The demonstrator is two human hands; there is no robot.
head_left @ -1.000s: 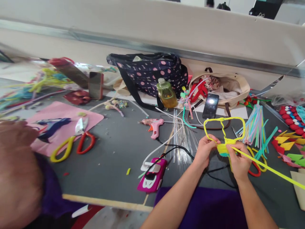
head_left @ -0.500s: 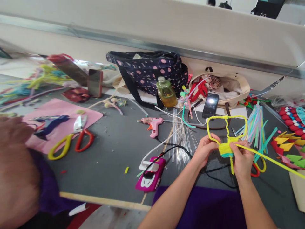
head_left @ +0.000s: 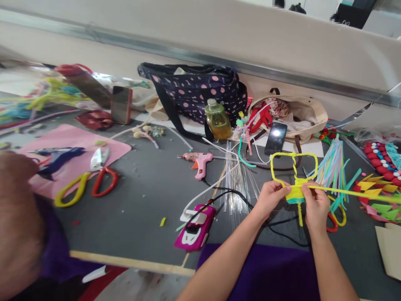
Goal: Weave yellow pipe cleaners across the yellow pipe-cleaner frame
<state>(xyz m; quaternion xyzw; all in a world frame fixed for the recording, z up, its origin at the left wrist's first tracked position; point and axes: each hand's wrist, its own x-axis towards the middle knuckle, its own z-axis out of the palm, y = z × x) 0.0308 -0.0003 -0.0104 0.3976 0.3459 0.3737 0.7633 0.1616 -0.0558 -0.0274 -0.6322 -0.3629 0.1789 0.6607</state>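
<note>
Craft piece (head_left: 295,193), yellow, held upright above the right half of the dark grey table (head_left: 138,221): two rounded loops at top, a wrapped block with a teal lower edge at centre, a twisted stem hanging below. Left hand (head_left: 271,198): pinching the block's left side between thumb and fingers. Right hand (head_left: 317,205): pinching the block's right side together with a long yellow strip (head_left: 354,192), stretched almost level toward the right edge of view. Just beside the right wrist: red-and-yellow-handled scissors (head_left: 336,221), partly hidden. Behind the right hand: pastel strips (head_left: 333,165), bundled. Left of the left hand: thin wires (head_left: 236,184), fanned out; farther left, a pink glue gun (head_left: 202,165) and, nearer the table edge, a magenta power strip (head_left: 196,234). Far left: another person's arm (head_left: 19,234), blurred.
</note>
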